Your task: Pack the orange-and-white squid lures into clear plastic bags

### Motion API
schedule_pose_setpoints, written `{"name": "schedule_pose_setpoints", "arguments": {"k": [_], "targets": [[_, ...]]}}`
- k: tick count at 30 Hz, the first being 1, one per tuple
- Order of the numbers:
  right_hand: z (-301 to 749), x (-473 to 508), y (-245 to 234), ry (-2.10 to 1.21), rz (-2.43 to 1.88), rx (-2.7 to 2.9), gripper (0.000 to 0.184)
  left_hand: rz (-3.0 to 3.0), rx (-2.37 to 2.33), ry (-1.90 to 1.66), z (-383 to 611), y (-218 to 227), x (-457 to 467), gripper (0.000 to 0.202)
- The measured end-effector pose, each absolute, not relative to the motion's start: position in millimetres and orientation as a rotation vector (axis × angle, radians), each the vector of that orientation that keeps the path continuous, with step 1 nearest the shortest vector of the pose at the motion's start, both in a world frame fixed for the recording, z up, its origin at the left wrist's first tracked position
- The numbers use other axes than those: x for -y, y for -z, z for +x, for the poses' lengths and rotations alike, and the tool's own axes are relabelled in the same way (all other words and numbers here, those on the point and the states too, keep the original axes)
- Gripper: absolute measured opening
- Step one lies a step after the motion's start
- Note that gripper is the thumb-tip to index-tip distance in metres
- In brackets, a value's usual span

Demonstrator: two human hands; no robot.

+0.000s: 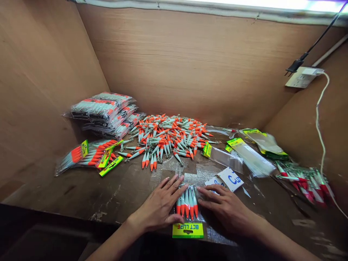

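A clear plastic packet of fishing lures lies flat at the table's front edge, its yellow-green header card toward me. Inside, several pale lures with orange ends lie side by side. My left hand rests along the packet's left side, fingers stretched out, fingertips at its upper left part. On the other side, my right hand lies with its fingers extended, fingertips by the packet's right edge. Beyond the hands is a heap of loose orange-and-pale lures.
Filled packets lie at the left, before stacked bags of lures. Flat clear header bags and a card with handwriting lie at the right, near red-and-pale lures. A white cable hangs from a wall socket.
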State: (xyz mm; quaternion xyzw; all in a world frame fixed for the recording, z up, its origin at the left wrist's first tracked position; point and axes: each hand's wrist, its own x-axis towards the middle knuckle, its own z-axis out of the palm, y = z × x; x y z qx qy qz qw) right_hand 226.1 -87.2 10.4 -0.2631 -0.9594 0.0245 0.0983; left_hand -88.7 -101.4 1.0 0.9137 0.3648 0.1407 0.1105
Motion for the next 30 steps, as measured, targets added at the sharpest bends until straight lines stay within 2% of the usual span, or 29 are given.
{"name": "schedule_pose_setpoints", "arguments": {"k": [4,7,9,13,16,19,23,25,27,28,30], "targets": [[261.0,70.1,-7.4,0.146,-1.080,2.730,0.080,2.617,-0.821,-0.288,-89.9,-17.9,97.0,0.123],[287.6,52.0,5.3,0.278,-1.192,2.750,0.093,2.676,-0.765,-0.216,-87.5,-17.6,109.9,0.121],[297.1,43.2,14.9,0.280,-1.150,2.795,0.094,2.751,-0.877,-0.254,-84.3,-9.8,127.6,0.103],[299.6,37.3,23.2,0.153,-1.100,2.849,0.082,2.876,-1.090,-0.602,-79.1,12.6,166.5,0.045],[301.2,34.9,23.8,0.112,-1.091,2.831,0.066,2.906,-1.087,-0.776,-92.1,19.9,181.9,0.033],[312.0,31.8,33.8,0.167,-1.163,2.672,0.057,2.875,-1.283,-0.928,-135.6,9.3,180.1,0.039],[334.2,33.6,63.3,0.216,-1.215,2.512,0.062,2.562,-2.119,-1.104,-232.2,-27.3,153.8,0.042],[342.4,36.8,76.9,0.197,-1.238,2.504,0.068,2.236,-2.577,-0.992,-276.6,-43.2,132.4,0.045],[346.1,40.1,85.7,0.176,-1.268,2.502,0.072,2.058,-2.714,-0.721,-304.5,-48.9,108.8,0.048],[346.4,41.5,88.4,0.169,-1.277,2.493,0.072,2.002,-2.719,-0.563,-311.1,-47.4,97.4,0.054],[345.1,43.5,91.6,0.161,-1.285,2.414,0.069,1.921,-2.734,-0.340,-311.9,-38.2,77.3,0.080]]}}
